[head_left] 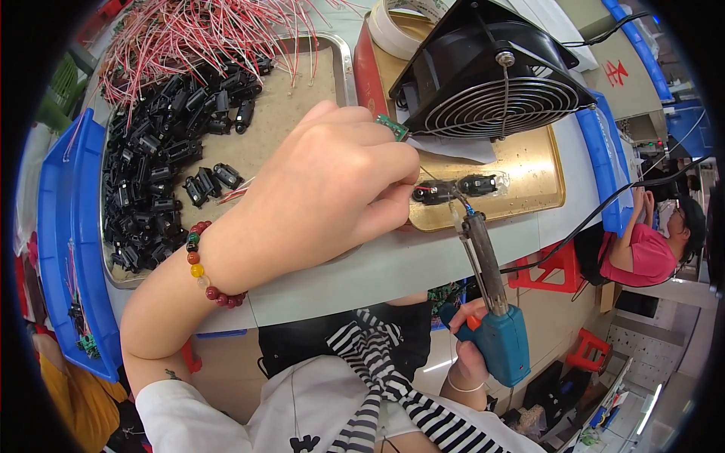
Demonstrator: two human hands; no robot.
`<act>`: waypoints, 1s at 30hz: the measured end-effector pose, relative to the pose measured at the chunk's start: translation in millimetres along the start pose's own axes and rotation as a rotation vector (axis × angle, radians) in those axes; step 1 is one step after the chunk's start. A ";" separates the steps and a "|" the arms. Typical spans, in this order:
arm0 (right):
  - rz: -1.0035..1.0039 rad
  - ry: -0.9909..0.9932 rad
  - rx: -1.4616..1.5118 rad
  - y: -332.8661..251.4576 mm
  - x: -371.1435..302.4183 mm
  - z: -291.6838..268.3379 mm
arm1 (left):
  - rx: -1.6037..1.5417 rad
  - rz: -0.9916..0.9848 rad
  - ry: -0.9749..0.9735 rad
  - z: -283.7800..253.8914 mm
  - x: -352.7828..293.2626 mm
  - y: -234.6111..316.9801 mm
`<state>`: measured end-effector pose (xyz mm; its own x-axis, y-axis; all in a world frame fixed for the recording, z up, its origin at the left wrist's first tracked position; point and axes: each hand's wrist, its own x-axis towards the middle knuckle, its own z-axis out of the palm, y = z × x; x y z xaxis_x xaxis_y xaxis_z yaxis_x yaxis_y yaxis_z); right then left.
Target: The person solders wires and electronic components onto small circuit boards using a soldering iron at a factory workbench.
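My left hand (pixel 340 170) is closed over the near side of a gold tray (pixel 529 170). A small green circuit board (pixel 393 127) pokes out past its fingers, and a thin red wire shows by the fingertips. Just beside them lies a black plastic housing (pixel 433 192), with a second black housing (pixel 478 184) to its right on the tray. From below, my right hand (pixel 470 351) grips a teal soldering gun (pixel 506 343), a finger at its orange trigger. The gun's tip meets the end of the nearer housing. What exactly the left fingertips pinch is hidden.
A large tray (pixel 343 72) at left holds many black housings (pixel 158 162) and a heap of red and white wires (pixel 204 45). A black fan (pixel 491 83) stands behind the gold tray. Blue bins (pixel 72 249) flank the table; a co-worker (pixel 642 253) sits at right.
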<state>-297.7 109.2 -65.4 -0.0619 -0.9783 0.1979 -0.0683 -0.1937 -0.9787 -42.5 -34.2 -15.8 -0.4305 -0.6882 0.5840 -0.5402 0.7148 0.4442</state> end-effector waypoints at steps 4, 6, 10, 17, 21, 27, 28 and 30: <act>0.038 0.043 0.031 -1.3 -0.2 2.1 | 0.006 -0.001 -0.012 -0.5 -0.5 -0.1; 0.044 0.050 0.043 -2.0 -0.3 2.8 | 0.008 -0.003 -0.014 -0.2 -0.3 0.2; 0.070 0.068 0.051 -2.0 -1.5 2.5 | 0.009 -0.007 -0.018 0.1 -0.1 1.1; 0.081 0.078 0.067 -0.4 -2.4 2.1 | 0.005 -0.010 -0.010 0.7 -0.9 0.9; 0.112 0.095 0.107 -5.1 -2.4 4.1 | -0.050 -0.070 -0.032 -8.5 3.5 6.9; 0.049 0.050 0.190 4.4 -3.5 -3.1 | 0.022 -0.114 0.070 -19.0 6.9 -11.9; 0.012 0.036 0.193 6.2 -3.5 -3.5 | -0.085 -0.182 0.038 -14.9 3.5 -16.1; -0.038 0.029 0.209 8.2 -3.1 -7.2 | -0.311 -0.494 -0.239 -27.5 11.9 -9.9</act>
<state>-305.3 111.2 -73.7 -0.0919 -0.9681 0.2333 0.1371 -0.2444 -0.9599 -22.3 -46.1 5.5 -0.3532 -0.9294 0.1070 -0.4963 0.2831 0.8207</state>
